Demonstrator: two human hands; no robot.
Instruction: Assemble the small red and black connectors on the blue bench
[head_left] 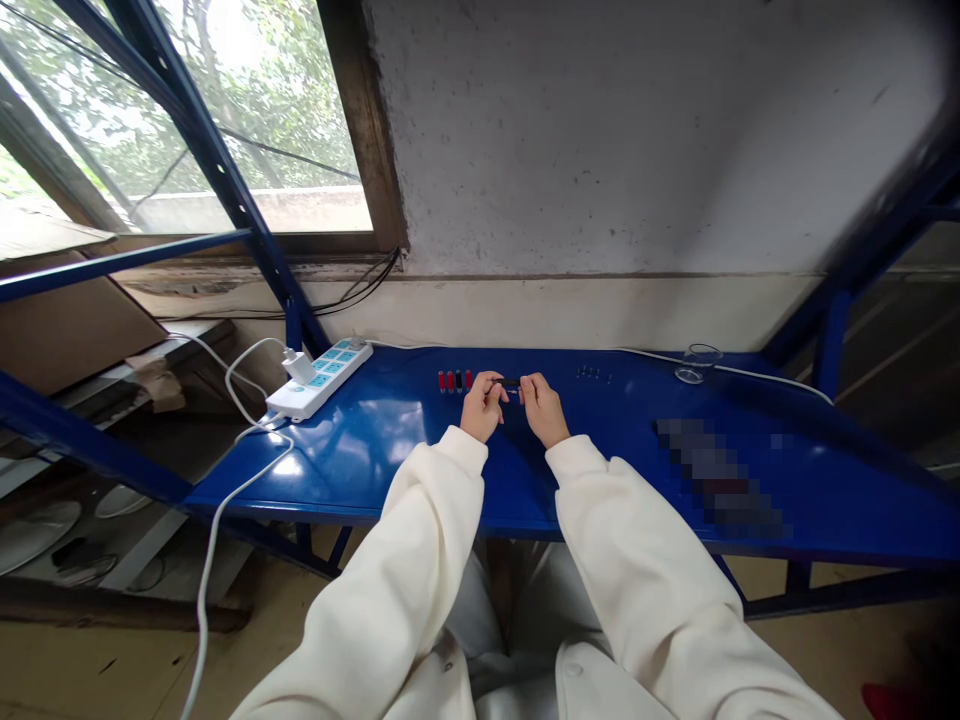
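Both my hands meet over the blue metal table (390,450), in white sleeves. My left hand (481,404) and my right hand (543,406) pinch the two ends of a small dark part (511,383) held between them just above the tabletop. Fingers of both hands are curled closed on it. A short row of red and black small pieces (454,380) lies just left of my left hand. A few tiny dark pieces (592,373) lie to the right of my right hand.
A white power strip (321,378) with a plugged-in adapter and white cable sits at the table's back left. A small clear glass dish (697,362) stands at the back right. Blue shelf frames flank the table; a window is at upper left.
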